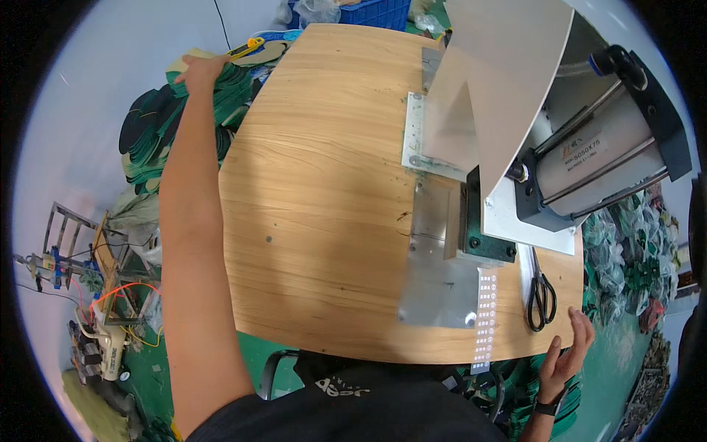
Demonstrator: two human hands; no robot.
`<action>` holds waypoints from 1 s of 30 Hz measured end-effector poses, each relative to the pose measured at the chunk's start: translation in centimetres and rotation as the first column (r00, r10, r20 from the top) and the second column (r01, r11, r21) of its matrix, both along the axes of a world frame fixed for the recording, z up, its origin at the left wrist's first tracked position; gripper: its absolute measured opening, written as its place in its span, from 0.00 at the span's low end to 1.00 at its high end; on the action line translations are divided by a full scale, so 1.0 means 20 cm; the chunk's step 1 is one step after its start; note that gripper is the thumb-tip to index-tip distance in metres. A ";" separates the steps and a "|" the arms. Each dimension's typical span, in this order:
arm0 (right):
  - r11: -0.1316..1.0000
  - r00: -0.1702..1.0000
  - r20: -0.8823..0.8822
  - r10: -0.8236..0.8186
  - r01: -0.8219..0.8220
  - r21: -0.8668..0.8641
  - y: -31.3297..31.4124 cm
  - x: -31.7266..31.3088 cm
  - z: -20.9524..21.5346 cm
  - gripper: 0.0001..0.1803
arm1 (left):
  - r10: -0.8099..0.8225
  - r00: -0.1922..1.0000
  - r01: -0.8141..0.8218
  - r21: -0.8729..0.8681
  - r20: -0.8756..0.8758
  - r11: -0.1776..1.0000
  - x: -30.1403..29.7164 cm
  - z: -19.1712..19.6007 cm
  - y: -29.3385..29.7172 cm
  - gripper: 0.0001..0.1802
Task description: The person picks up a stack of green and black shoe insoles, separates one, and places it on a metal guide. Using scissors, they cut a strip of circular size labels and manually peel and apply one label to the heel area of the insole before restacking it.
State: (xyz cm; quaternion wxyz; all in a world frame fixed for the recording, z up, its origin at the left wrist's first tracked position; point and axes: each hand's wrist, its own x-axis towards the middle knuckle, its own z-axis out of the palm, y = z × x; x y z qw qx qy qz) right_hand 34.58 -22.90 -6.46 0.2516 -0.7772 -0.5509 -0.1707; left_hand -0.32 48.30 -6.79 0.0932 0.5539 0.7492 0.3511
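My left arm stretches far forward past the table's left edge. At its end, my left hand [200, 71] rests on a pile of green and dark insole-shaped pieces [232, 92], with its fingers spread; I see nothing lifted off the pile. My right hand [565, 365] hangs just off the table's near right corner, fingers stretched out and apart, holding nothing. Black-handled scissors [541, 300] lie on the table close to it. A strip of white printed labels [484, 320] lies beside a metal plate [438, 291] and hangs over the near edge.
A press with a large air cylinder [600, 162] and white housing [508, 81] stands on the right of the wooden table [317, 191]. Behind the table is a blue crate [375, 13]. Bagged green pieces [622, 258] fill the floor at right; a metal frame [74, 228] stands at left.
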 end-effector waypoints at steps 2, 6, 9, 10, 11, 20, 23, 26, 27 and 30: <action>0.997 0.992 -0.102 0.078 -0.075 0.033 0.02 -0.03 -0.02 0.17 | -0.157 0.957 0.155 0.025 0.246 0.988 -0.15 -0.04 0.09 0.60; 0.978 0.966 -0.156 0.204 -0.196 0.064 0.04 -0.10 -0.06 0.15 | -0.330 0.703 0.161 0.311 0.630 0.937 -0.20 -0.08 -0.04 0.42; 0.937 0.893 -0.291 0.342 -0.299 0.182 0.11 -0.15 -0.11 0.13 | -0.502 0.466 0.122 0.509 0.729 0.852 -0.25 -0.02 -0.29 0.32; 0.913 0.847 -0.344 0.405 -0.354 0.204 0.14 -0.17 -0.10 0.13 | -0.575 0.427 0.120 0.586 0.698 0.801 -0.35 -0.01 -0.35 0.31; 0.908 0.848 -0.329 0.415 -0.364 0.207 0.18 -0.21 -0.09 0.12 | -0.616 0.361 0.130 0.617 0.700 0.776 -0.29 0.03 -0.49 0.29; 0.716 0.460 -0.558 0.690 -0.547 0.434 0.78 -0.67 -0.05 0.33 | -0.624 0.141 0.379 0.540 0.769 0.751 -0.35 -0.05 -1.91 0.31; 0.780 0.438 -0.686 0.581 -0.542 0.314 1.03 -0.81 -0.27 0.27 | -0.607 0.523 0.582 0.270 0.598 0.767 -0.41 -0.27 -2.11 0.30; 0.692 0.197 -0.756 0.624 -0.589 0.418 1.13 -0.93 -0.31 0.25 | -0.710 0.491 0.698 0.260 0.505 0.667 -0.34 -0.28 -2.16 0.34; 0.680 0.205 -0.749 0.630 -0.612 0.405 1.12 -0.94 -0.31 0.26 | -0.732 0.433 0.733 0.266 0.527 0.626 -0.31 -0.27 -2.18 0.35; 0.605 0.191 -0.754 0.629 -0.729 0.320 1.09 -0.98 -0.28 0.37 | -0.800 0.478 0.791 0.218 0.364 0.572 -0.21 -0.29 -2.25 0.39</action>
